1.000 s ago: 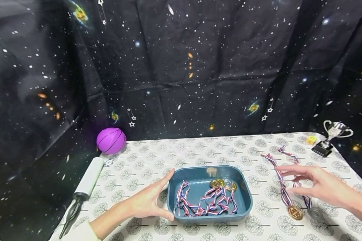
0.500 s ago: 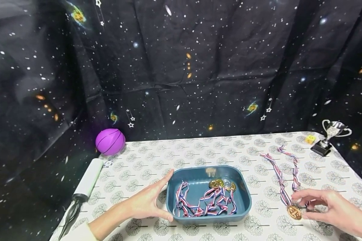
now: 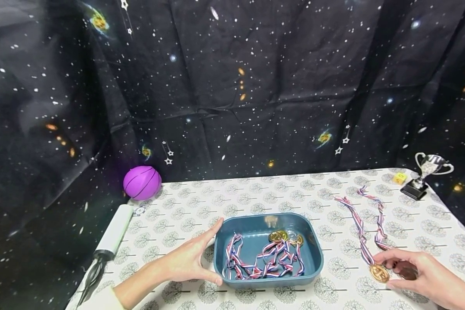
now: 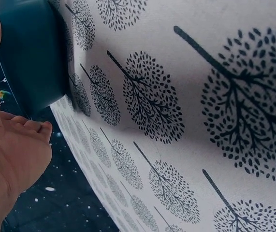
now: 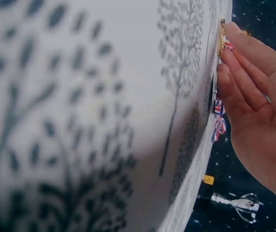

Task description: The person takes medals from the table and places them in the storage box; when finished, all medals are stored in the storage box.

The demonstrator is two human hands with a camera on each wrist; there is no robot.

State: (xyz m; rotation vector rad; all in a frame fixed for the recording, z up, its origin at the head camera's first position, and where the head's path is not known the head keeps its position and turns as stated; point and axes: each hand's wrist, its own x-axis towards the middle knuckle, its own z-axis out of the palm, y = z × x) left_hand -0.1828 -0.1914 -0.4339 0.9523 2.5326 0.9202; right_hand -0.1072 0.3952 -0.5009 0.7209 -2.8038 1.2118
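Note:
A blue bin (image 3: 269, 282) sits in the middle of the patterned cloth in the head view, with gold medals (image 3: 279, 236) and tangled striped ribbons (image 3: 273, 265) inside. My left hand (image 3: 187, 260) rests against its left end, thumb and fingers spread along the wall; the left wrist view shows the thumb along the bin (image 4: 36, 58). At the right, my right hand (image 3: 422, 275) pinches the edge of a gold medal (image 3: 379, 273) between thumb and fingertip. That medal also shows edge-on in the right wrist view. A second medal is mostly hidden behind the right fingers, its ribbon (image 3: 379, 219) running away.
A purple ball (image 3: 142, 183) lies at the back left, near a white hand pump (image 3: 114, 230) with a black end. A small silver trophy cup (image 3: 426, 172) on a black base and a yellow number cube (image 3: 400, 178) stand at the back right. A dark star-printed curtain hangs behind.
My right hand has come down and toward me from over the ribbons to the gold medal and now pinches its edge. The left hand and the bin have stayed in place.

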